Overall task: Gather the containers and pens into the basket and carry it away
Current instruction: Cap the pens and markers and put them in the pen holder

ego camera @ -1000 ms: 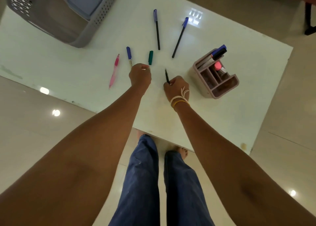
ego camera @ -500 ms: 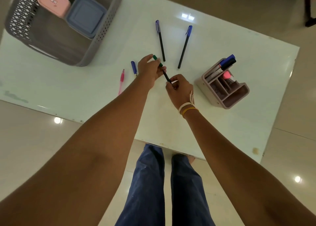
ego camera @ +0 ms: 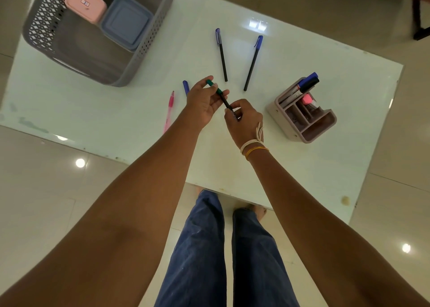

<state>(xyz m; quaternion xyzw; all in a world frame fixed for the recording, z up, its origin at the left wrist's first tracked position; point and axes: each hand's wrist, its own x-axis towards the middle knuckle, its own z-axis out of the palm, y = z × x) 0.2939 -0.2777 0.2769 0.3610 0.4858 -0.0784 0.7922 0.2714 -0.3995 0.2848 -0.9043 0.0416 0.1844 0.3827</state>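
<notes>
Fingers (ego camera: 215, 84) on pen (ego camera: 224, 102) over white table (ego camera: 302, 167).

arms: bare to the frame edge, no sleeves in view
right wrist (ego camera: 254, 147): cream string band with loose knotted ends, thin orange-yellow thread bands just beside it
left wrist (ego camera: 186, 126): nothing worn
legs: dark blue jeans (ego camera: 223, 248)
feet: bare toes (ego camera: 256, 210) at the hems
</notes>
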